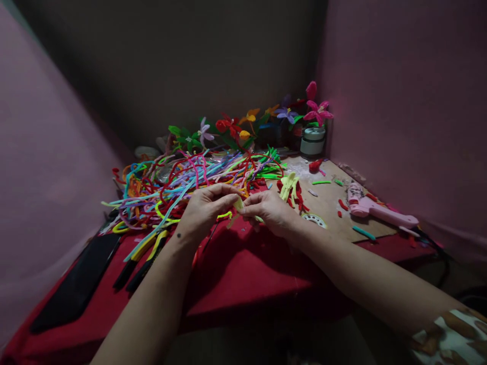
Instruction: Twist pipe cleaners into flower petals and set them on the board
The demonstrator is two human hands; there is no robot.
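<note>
My left hand (209, 205) and my right hand (270, 210) meet above the red tablecloth (251, 284). Between their fingertips they pinch a pale yellow pipe cleaner piece (238, 204), bent into a small shape with an end hanging below. My fingers hide part of it. Just behind my right hand lies a bunch of pale yellow and red pipe cleaner pieces (289, 186). A big tangled heap of coloured pipe cleaners (190, 175) spreads behind and left of my left hand.
Yellow-and-black pliers (142, 258) and a flat black object (78, 284) lie at left. A pink glue gun (380, 210) rests on a board (327, 197) at right, among cut bits. Pipe cleaner flowers (228, 124) and a jar (312, 142) stand at the back.
</note>
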